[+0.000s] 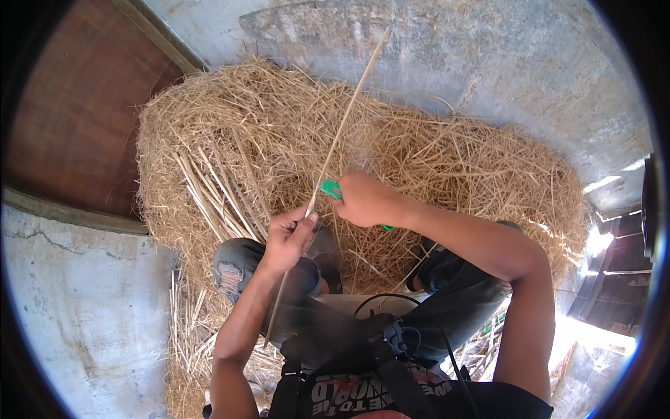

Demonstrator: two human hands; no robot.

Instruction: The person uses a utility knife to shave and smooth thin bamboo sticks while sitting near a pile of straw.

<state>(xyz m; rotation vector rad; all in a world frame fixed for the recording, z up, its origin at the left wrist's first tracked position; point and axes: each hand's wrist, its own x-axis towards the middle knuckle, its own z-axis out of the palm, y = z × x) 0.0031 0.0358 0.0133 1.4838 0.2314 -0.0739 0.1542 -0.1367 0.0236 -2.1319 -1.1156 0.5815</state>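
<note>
A long, thin, pale strip (pixel 356 94), which looks like split bamboo, runs slantwise from below my left hand up toward the wall. My left hand (pixel 289 241) is closed around it, thumb on top near the middle. My right hand (pixel 368 200) is wrapped round a green utility knife (pixel 330 188), whose front end points left and lies against or very close to the strip, just above my left fingers. Most of the knife is hidden in my fist, and its blade is too small to make out clearly. Both hands are above my knees.
Loose straw (pixel 419 153) covers the ground ahead. Several pale sticks (pixel 213 195) lie on it to the left, with more sticks (pixel 185 328) at the lower left. A grey wall (pixel 488 56) stands behind, a brown panel (pixel 77 105) at the left. My bent legs flank the middle.
</note>
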